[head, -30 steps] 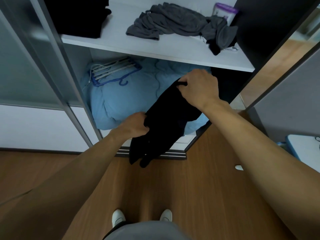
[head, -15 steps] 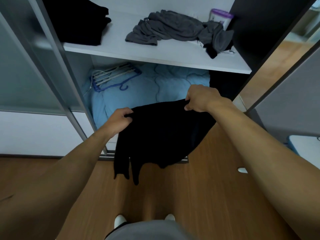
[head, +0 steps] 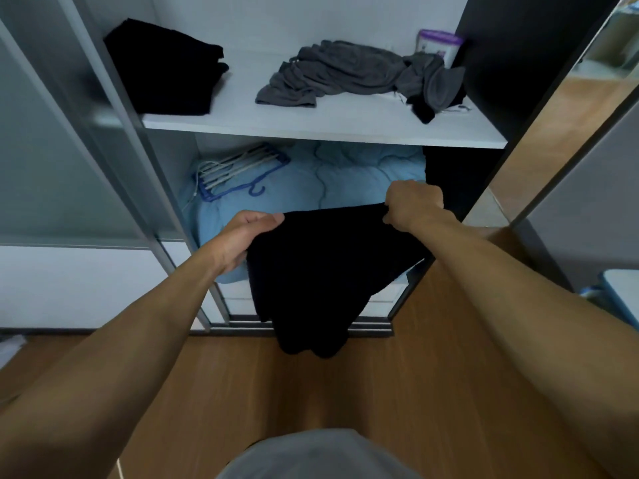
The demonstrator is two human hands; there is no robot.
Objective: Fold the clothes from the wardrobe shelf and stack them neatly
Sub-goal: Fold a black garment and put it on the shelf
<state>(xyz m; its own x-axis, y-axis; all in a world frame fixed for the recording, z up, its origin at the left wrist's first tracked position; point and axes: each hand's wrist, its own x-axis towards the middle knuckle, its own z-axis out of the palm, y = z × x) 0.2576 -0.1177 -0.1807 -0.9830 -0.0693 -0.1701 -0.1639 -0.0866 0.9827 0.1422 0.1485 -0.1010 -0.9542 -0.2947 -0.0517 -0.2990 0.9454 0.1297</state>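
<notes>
Before the open wardrobe point(head: 501, 70), above the wooden floor point(head: 345, 392), a black garment point(head: 328, 271) hangs between both hands. The left hand point(head: 249, 236) grips its upper left corner, thumb on top of the cloth and fingers curled beneath it. The right hand point(head: 413, 205) is clenched round the upper right corner. The top edge runs between the two hands, slightly higher on the right. The rest of the cloth drops from it and narrows to a bunched lower end in front of the wardrobe's bottom rail.

On the white shelf point(head: 345, 127) above the hands, a black pile point(head: 166, 67) lies folded at the left end, partly behind the door frame. Grey clothes point(head: 345, 74) lie crumpled from the middle toward the right end, well apart from the pile. A dark piece of that heap lies near the front edge on the right. A tub point(head: 437, 46) with a purple lid stands at the back right corner, just behind the grey clothes.

Below the shelf, a light blue quilt point(head: 345, 181) fills the lower compartment. A bundle of hangers point(head: 238, 167) rests on its left part, hooks pointing toward the front.
</notes>
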